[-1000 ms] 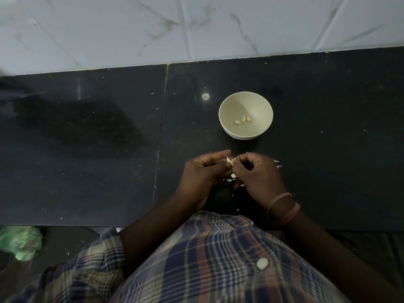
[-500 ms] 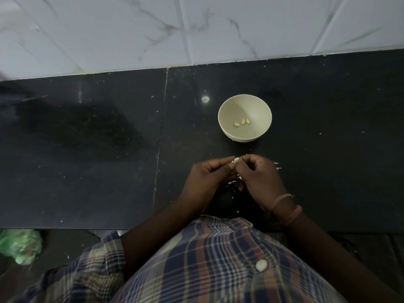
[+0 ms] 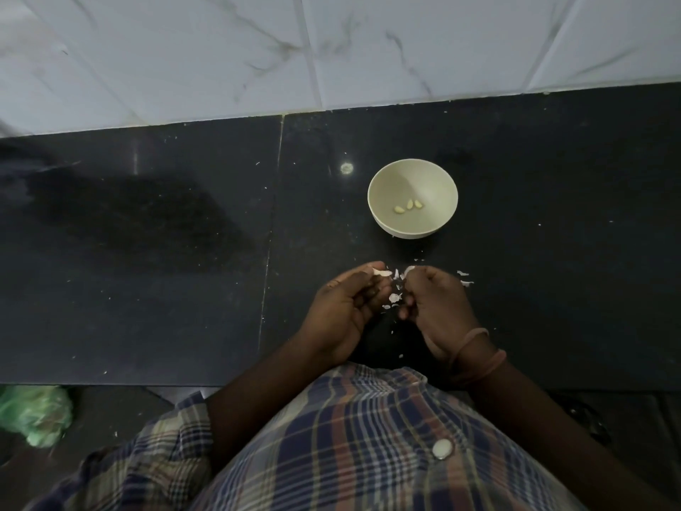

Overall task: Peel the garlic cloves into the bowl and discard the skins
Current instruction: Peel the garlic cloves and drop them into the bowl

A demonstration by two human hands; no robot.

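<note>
Three peeled cloves [image 3: 409, 206] seen in bowl [image 3: 436, 178], beyond hands. Left hand [image 3: 342, 311] pinches clove [image 3: 380, 272]; right hand [image 3: 440, 307] pinches skin [image 3: 408, 269]. Hands just apart. Skins [image 3: 395, 298] scattered on worktop [image 3: 184, 289], undiscarded. Task judged partly done.

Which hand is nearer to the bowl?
Right. The right hand is just below the bowl, almost in line with it; the left hand sits lower-left, farther away.

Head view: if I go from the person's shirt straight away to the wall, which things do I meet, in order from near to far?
Plaid shirt → left hand and right hand side by side, each pinching a pale piece → bowl holding three peeled cloves → dark counter → white tiled wall.
</note>
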